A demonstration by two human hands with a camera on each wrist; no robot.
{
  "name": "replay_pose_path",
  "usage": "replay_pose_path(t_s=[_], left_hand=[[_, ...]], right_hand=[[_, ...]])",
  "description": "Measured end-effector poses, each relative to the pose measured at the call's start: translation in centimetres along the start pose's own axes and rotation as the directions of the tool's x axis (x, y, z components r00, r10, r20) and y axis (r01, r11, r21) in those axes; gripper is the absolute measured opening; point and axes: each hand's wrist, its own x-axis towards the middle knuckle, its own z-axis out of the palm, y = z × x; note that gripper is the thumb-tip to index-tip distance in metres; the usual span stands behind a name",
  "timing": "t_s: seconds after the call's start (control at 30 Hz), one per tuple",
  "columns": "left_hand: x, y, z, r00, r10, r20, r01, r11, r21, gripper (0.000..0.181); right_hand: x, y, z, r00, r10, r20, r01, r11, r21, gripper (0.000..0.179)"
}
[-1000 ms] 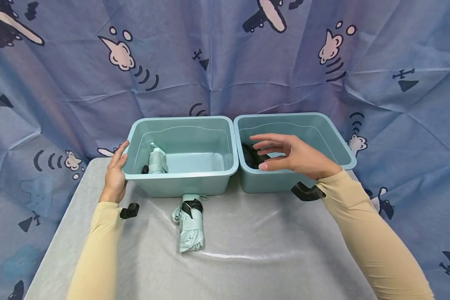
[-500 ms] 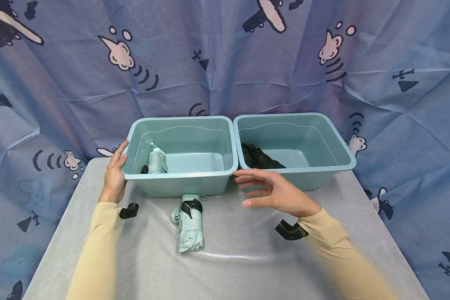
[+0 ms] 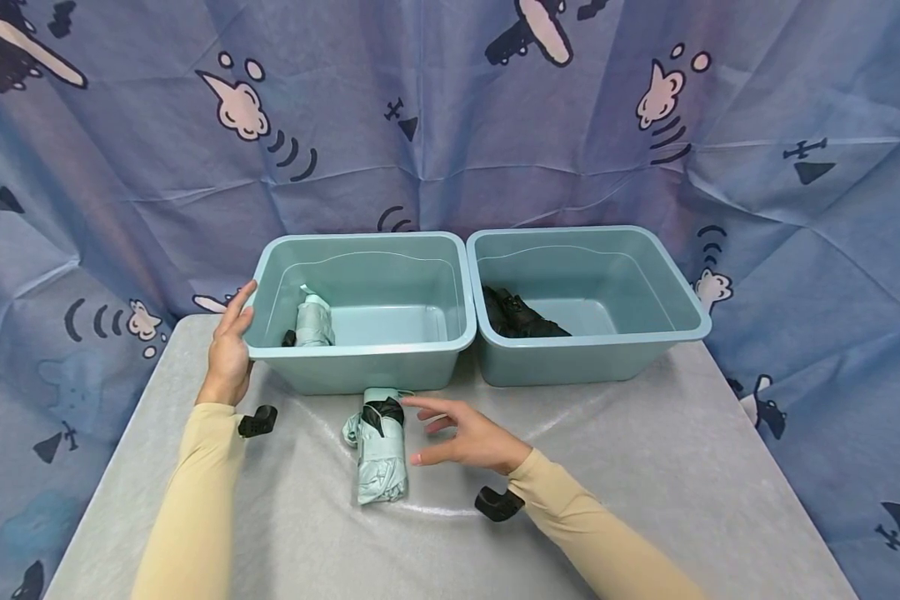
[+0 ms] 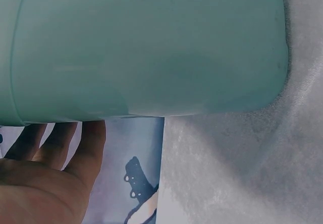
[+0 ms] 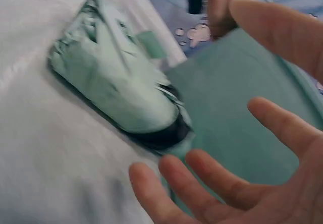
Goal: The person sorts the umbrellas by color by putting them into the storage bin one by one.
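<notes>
A pale green folded umbrella (image 3: pixel 382 467) with a black band near its far end lies on the table in front of the left bin. My right hand (image 3: pixel 468 437) hovers just right of it, thumb and fingers spread, with a gap to the umbrella in the right wrist view. My left hand (image 3: pixel 228 358) rests against the left side of the left green bin (image 3: pixel 360 367), its fingers fairly straight along the wall. Inside that bin, another pale green folded umbrella (image 3: pixel 315 322) stands near the left wall, beside a small black piece (image 3: pixel 289 339).
A matching right bin (image 3: pixel 585 362) adjoins the left one and holds dark black folded bundles (image 3: pixel 525 318) at its left end. Both stand on a table with a silvery grey cover (image 3: pixel 307 542). A patterned blue curtain (image 3: pixel 450 117) hangs close behind.
My right hand has come out from over the right bin, moving left and toward me to the umbrella on the table. The left hand and the bins have stayed put.
</notes>
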Motion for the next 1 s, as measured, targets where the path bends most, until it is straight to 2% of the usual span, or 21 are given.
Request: replay_pose_path(t_s=[0.23, 0.37, 0.47, 0.63, 0.83, 1.0], left_hand=[[0.2, 0.0, -0.1, 1.0, -0.001, -0.006, 0.001, 1.0, 0.011, 0.051], [0.2, 0.0, -0.1, 1.0, 0.004, -0.003, -0.004, 1.0, 0.013, 0.052], [0.2, -0.1, -0.1, 1.0, 0.004, -0.004, -0.004, 1.0, 0.015, 0.052], [0.1, -0.1, -0.1, 1.0, 0.001, -0.005, -0.001, 1.0, 0.016, 0.051], [0.0, -0.1, -0.2, 1.0, 0.003, 0.005, -0.004, 1.0, 0.023, 0.052], [0.0, -0.1, -0.2, 1.0, 0.004, 0.005, -0.004, 1.0, 0.029, 0.052]], right_hand=[[2.3, 1.1, 3.2, 0.998, 0.054, -0.032, -0.056, 0.997, -0.061, 0.075], [3.2, 1.4, 4.4, 0.998, 0.043, -0.047, -0.047, 0.995, -0.093, 0.076], [3.7, 1.4, 5.1, 0.994, 0.068, -0.087, -0.08, 0.987, -0.141, 0.077], [4.1, 1.2, 6.2, 0.978, 0.127, -0.168, -0.166, 0.956, -0.241, 0.077], [4.6, 1.1, 7.3, 0.974, 0.092, -0.206, -0.166, 0.911, -0.378, 0.077], [4.9, 0.7, 8.0, 0.978, 0.093, -0.185, -0.166, 0.885, -0.435, 0.076]])
